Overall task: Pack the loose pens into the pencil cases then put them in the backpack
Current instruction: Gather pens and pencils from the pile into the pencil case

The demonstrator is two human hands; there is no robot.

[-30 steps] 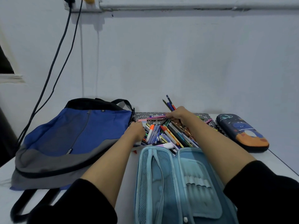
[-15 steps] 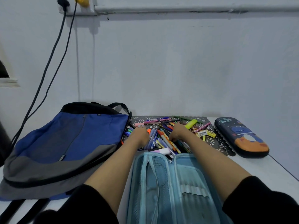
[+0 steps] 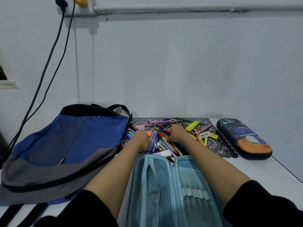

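From the head view, my left hand (image 3: 141, 138) and right hand (image 3: 175, 133) both lie on the pile of loose pens (image 3: 161, 142) on the black lace mat (image 3: 218, 145). My fingers bend down into the pile, and I cannot tell whether they grip any pens or only press on them. The open light blue pencil case (image 3: 172, 185) sits just in front of the pile, between my forearms. The closed dark pencil case (image 3: 244, 139) lies to the right on the tabletop (image 3: 275, 171), and the backpack (image 3: 65, 145) to the left. I judge it best to gather the pens parallel into a tight bundle, so that they slide lengthwise into the case.
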